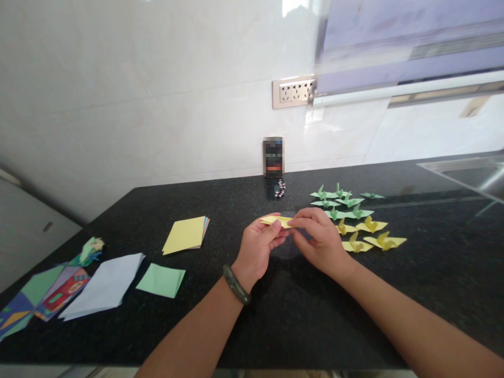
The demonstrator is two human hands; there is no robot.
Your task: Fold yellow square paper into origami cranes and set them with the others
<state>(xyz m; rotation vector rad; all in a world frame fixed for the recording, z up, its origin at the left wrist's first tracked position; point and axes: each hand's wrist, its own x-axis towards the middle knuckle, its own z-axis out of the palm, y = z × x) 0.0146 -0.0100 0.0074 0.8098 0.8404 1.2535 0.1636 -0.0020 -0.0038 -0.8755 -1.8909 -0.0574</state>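
Pinching one end of a slim piece of folded yellow paper [271, 220] between thumb and fingers, the left hand [256, 244] supports it above the middle stretch of the counter [283, 336]. The right hand [321, 241] closes its thumb and fingertips on the opposite end. Condition of this piece: creased to a narrow form, no wings spread; judged part-way through folding. Completed work, as far as can be judged, lies right of the hands toward the counter's back edge: yellow paper cranes [371, 226], four counted, in the nearer rows, and green paper cranes [350, 201], seven by apparent count, behind them. Their wings are spread, and no unfinished fold is evident at this resolution. Stock on the left: a stack of square paper [184, 234], yellow uppermost with other colours at its side; green square paper [159, 280] nearer the front edge; and white sheets [106, 286] toward the left end. These show no crane folds. Outstanding, in my judgement: the remaining shaping of the held piece. The total required cannot be determined.
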